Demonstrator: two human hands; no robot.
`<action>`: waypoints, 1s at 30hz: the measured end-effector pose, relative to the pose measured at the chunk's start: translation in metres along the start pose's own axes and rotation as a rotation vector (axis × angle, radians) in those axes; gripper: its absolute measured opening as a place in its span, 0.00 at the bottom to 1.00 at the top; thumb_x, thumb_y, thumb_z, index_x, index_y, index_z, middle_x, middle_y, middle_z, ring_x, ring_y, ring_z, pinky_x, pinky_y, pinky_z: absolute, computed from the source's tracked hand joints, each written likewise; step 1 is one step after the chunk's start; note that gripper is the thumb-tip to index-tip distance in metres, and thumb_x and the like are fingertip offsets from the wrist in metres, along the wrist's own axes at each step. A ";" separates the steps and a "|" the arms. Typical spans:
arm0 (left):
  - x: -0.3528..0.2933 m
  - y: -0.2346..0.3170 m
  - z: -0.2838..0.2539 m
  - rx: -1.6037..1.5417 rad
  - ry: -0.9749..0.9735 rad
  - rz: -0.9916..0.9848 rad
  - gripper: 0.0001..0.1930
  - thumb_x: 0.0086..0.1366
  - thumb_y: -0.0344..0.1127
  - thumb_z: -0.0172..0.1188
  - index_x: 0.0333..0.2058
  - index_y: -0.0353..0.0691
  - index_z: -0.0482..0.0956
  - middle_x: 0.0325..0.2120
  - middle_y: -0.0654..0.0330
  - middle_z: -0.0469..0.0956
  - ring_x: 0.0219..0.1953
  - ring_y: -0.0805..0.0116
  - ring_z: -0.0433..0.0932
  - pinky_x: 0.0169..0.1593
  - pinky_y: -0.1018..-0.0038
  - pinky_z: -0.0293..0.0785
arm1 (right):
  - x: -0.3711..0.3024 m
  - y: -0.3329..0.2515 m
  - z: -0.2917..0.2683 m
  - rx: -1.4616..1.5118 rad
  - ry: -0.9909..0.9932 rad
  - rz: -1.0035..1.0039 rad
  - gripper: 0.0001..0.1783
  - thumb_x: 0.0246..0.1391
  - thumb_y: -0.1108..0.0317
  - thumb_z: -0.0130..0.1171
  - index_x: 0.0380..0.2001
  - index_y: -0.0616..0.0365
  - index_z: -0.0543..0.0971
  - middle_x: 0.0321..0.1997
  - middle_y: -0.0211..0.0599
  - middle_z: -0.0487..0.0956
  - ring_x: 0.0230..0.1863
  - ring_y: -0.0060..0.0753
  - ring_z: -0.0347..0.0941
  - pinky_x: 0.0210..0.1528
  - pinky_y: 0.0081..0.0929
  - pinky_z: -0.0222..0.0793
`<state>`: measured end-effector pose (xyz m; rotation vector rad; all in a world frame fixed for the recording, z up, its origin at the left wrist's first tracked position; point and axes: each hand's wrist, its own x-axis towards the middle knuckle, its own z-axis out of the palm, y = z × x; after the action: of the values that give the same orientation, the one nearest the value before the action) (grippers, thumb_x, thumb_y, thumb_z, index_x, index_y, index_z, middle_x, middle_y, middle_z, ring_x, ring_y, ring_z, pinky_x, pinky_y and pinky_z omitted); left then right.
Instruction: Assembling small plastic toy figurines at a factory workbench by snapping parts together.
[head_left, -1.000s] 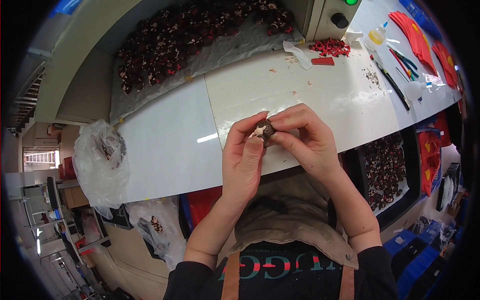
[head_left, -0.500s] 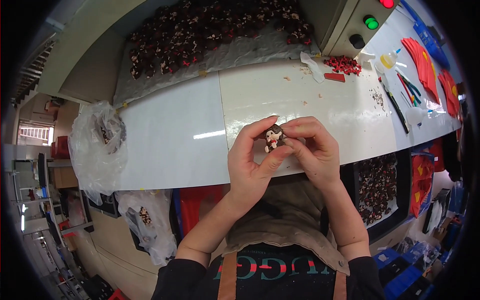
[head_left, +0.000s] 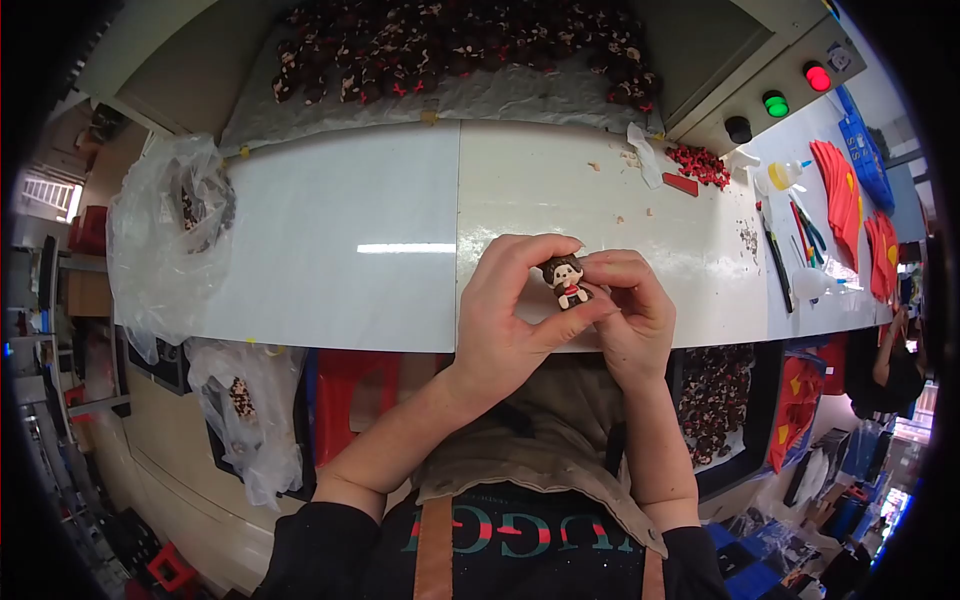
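Between both hands, above the table's front edge, is a small brown figurine (head_left: 568, 282) with a cream face and belly and a red band at its middle. My left hand (head_left: 503, 312) reaches round from its left, fingers at the head and thumb at the base. My right hand (head_left: 642, 312) pinches its right side with thumb and fingers. The figurine's face points up toward me; its back is hidden. Near the back right of the table lies a pile of tiny red pieces (head_left: 703, 165), with a flat red block (head_left: 680, 184) beside it.
Many similar figurines (head_left: 400, 60) lie on a grey sheet in the machine opening behind the white table (head_left: 340, 290). Plastic bags (head_left: 160, 270) hang at the left. Pliers (head_left: 812, 228), a small bottle (head_left: 785, 175) and red flags (head_left: 838, 195) lie right. A tray of brown pieces (head_left: 715, 400) sits below.
The figurine has been turned in my fingers, so its face and belly show more fully and stand straighter. Both hands still hold it. The whole view has shifted and tilted slightly.
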<state>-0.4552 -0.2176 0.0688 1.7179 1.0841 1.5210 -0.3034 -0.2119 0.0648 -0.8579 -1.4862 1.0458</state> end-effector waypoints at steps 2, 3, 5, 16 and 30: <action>-0.004 -0.004 -0.007 0.012 0.026 0.021 0.25 0.49 0.34 0.72 0.45 0.37 0.73 0.38 0.60 0.72 0.41 0.69 0.72 0.45 0.75 0.69 | -0.001 0.004 0.010 0.006 0.000 0.000 0.10 0.50 0.84 0.56 0.37 0.63 0.75 0.43 0.39 0.74 0.46 0.29 0.71 0.49 0.25 0.69; -0.005 -0.005 -0.010 0.030 0.040 0.046 0.25 0.48 0.33 0.72 0.44 0.38 0.73 0.38 0.60 0.72 0.41 0.68 0.72 0.45 0.75 0.69 | -0.001 0.006 0.015 -0.021 0.004 -0.017 0.11 0.49 0.85 0.55 0.37 0.64 0.75 0.42 0.39 0.74 0.45 0.29 0.71 0.49 0.25 0.69; -0.009 -0.008 -0.017 0.019 0.044 0.036 0.25 0.48 0.33 0.72 0.44 0.38 0.73 0.38 0.60 0.72 0.41 0.68 0.72 0.45 0.75 0.69 | -0.004 0.009 0.023 -0.052 0.002 -0.033 0.11 0.49 0.85 0.54 0.37 0.64 0.75 0.42 0.39 0.74 0.45 0.29 0.71 0.49 0.24 0.69; -0.025 -0.008 -0.042 -0.005 0.020 -0.022 0.24 0.49 0.33 0.71 0.45 0.40 0.74 0.39 0.61 0.72 0.41 0.69 0.72 0.45 0.75 0.69 | -0.016 0.008 0.047 -0.052 0.017 0.011 0.13 0.48 0.85 0.57 0.38 0.63 0.75 0.42 0.38 0.74 0.46 0.30 0.71 0.48 0.25 0.69; -0.031 -0.010 -0.048 -0.016 -0.013 -0.065 0.27 0.50 0.32 0.70 0.50 0.40 0.73 0.40 0.62 0.71 0.42 0.72 0.72 0.47 0.77 0.69 | -0.020 0.011 0.053 -0.042 0.013 0.026 0.12 0.50 0.84 0.56 0.39 0.64 0.74 0.44 0.39 0.73 0.46 0.28 0.71 0.48 0.24 0.69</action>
<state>-0.5046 -0.2437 0.0530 1.6634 1.1075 1.4723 -0.3530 -0.2346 0.0454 -0.9139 -1.4940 1.0299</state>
